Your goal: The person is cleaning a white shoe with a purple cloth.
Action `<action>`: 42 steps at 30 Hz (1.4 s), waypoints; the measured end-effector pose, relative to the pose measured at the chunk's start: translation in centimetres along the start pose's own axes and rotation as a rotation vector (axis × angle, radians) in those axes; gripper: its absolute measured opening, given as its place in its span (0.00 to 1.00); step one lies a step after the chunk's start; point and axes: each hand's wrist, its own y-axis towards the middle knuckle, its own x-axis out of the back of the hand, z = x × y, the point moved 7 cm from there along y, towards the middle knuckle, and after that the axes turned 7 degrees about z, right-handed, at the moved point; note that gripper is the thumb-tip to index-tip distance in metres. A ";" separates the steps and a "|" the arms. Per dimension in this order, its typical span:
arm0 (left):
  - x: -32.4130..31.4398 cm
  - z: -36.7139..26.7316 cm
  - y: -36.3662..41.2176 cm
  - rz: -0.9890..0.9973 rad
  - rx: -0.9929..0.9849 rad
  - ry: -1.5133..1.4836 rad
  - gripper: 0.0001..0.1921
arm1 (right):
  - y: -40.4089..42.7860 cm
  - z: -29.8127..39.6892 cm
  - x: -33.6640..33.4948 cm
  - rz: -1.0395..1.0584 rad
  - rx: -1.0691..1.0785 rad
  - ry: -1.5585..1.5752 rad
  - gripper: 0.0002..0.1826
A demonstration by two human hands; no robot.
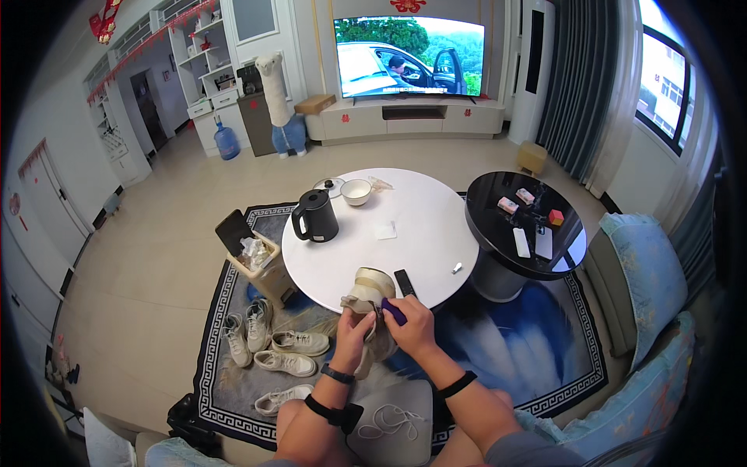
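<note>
Just over the near edge of a round white table [426, 233], my left hand [352, 333] grips a cream-white shoe [373, 283]. Its heel end points away from me, and part of the shoe is hidden behind my hands. My right hand [413, 327] holds a small dark purple object [394, 313] against the shoe's side near the opening; whether it is a brush or a cloth I cannot tell. A white shoelace [391, 421] lies loose on a grey stool seat [402, 397] between my knees.
Several white shoes [286, 362] stand on the rug left of my arms, near an open trash bin [257, 268]. The white table carries a black electric kettle [318, 216], a bowl [356, 192] and a remote control [404, 282]. Phones [543, 242] rest on a black side table [484, 216].
</note>
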 end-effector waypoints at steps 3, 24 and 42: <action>0.2 2.2 0.6 -0.018 0.100 -0.191 0.17 | -0.3 0.3 -0.2 0.015 0.013 -0.045 0.10; 2.3 2.6 0.2 -0.349 0.282 -0.054 0.27 | 0.6 1.9 -1.9 0.052 0.032 -0.018 0.08; 1.1 4.9 0.6 -0.124 0.272 0.290 0.17 | -0.3 -0.2 -1.3 0.080 0.037 -0.048 0.08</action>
